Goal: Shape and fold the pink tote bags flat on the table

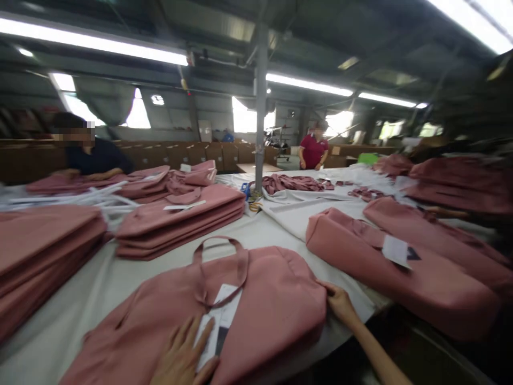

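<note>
A pink bag [276, 299] with two looped handles lies flat before me on the white-covered table. My left hand [186, 350] rests on it with the fingers spread, touching a white tag [228, 305] beside the handles. At the bag's right end, my right hand [340, 302] has its fingers closed on the edge; the thumb is mostly hidden. Another layer of pink material shows beneath the bag's lower right side.
Stacked pink bags [180, 224] lie beyond on the left, with more at far left. Two long bags [393, 267] lie on the right. A grey post [260, 107] rises mid-table. Two people [94, 155] are across the table, and a hand shows at far right.
</note>
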`<state>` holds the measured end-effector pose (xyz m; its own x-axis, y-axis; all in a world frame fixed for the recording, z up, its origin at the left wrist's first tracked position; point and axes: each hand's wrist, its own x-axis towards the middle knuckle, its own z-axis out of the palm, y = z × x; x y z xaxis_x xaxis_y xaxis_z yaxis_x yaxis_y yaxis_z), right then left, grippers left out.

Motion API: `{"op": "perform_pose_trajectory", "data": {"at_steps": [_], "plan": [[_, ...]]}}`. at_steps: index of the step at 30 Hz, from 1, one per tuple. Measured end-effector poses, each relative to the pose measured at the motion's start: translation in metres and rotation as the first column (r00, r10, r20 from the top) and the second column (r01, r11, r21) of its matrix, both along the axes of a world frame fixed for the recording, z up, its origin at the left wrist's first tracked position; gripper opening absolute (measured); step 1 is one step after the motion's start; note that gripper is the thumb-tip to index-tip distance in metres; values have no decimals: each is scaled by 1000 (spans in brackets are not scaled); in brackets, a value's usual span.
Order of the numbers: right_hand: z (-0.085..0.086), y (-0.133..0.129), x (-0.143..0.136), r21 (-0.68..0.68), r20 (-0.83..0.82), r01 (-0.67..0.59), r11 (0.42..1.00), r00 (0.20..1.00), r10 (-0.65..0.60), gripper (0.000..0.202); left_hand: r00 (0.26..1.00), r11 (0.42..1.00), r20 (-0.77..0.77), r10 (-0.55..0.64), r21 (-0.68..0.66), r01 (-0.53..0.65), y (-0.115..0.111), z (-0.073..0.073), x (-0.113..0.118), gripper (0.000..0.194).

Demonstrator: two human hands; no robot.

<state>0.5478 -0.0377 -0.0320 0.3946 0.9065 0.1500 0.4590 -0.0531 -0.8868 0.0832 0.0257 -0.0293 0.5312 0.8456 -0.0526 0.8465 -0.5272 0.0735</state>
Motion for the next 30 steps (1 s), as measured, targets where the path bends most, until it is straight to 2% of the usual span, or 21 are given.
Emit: {"op": "perform_pose_trajectory", "data": {"at_steps": [3, 5, 6, 8, 10, 12, 14, 15, 17, 18, 20, 23, 25, 26, 28, 29, 30], "plan": [[28, 7, 11, -51, 49, -25, 998, 998, 27, 35, 998, 999, 65, 12, -30, -10, -7, 12, 1, 67], [56, 19, 2, 21, 228, 24, 999, 973, -28, 37, 996, 999, 83, 21, -44, -17, -7, 13, 0, 68], [71, 25, -11, 71, 324, 8, 997, 946, -31, 39, 996, 999, 90, 25, -45, -21, -8, 12, -1, 68], [94, 32, -47, 128, 496, -130, 983, 867, 50, 42, 994, 999, 103, 25, -47, -20, -9, 11, -2, 69], [100, 34, -88, 76, 634, -344, 936, 741, 221, 47, 993, 999, 113, 21, -48, -16, -9, 9, -2, 70], [86, 33, -121, -55, 748, -515, 856, 547, 377, 58, 993, 998, 115, 16, -56, -9, -10, 6, -2, 73], [56, 31, -137, -191, 794, -627, 755, 354, 495, 70, 994, 998, 111, 17, -63, -10, -10, 4, -2, 77], [39, 31, -140, -239, 798, -662, 710, 283, 532, 73, 994, 997, 108, 17, -72, -9, -10, 3, -3, 78], [10, 31, -137, -283, 801, -702, 653, 201, 563, 74, 995, 994, 103, 12, -108, -1, -10, 8, -4, 79], [0, 32, -134, -285, 807, -708, 646, 187, 561, 73, 995, 990, 99, -2, -143, 16, -10, 14, -5, 78], [-9, 33, -130, -274, 819, -709, 649, 183, 545, 74, 995, 971, 94, -37, -233, 58, -6, 34, -6, 72], [-3, 34, -130, -240, 843, -710, 662, 185, 505, 75, 988, 963, 143, -58, -254, 93, 13, 73, 0, 54], [3, 36, -131, -212, 866, -715, 666, 177, 467, 75, 975, 978, 210, -73, -177, 112, 31, 87, 9, 60], [4, 37, -132, -195, 880, -718, 668, 171, 442, 74, 969, 978, 226, -98, -159, 136, 39, 87, 15, 70], [3, 38, -133, -144, 915, -726, 673, 161, 370, 66, 971, 956, 183, -151, -223, 190, 48, 72, 25, 80], [0, 39, -133, -118, 932, -724, 680, 156, 328, 60, 972, 938, 148, -184, -270, 219, 49, 59, 28, 78], [-5, 41, -133, -96, 944, -718, 689, 154, 292, 53, 975, 920, 96, -201, -322, 222, 47, 44, 31, 62]]}}
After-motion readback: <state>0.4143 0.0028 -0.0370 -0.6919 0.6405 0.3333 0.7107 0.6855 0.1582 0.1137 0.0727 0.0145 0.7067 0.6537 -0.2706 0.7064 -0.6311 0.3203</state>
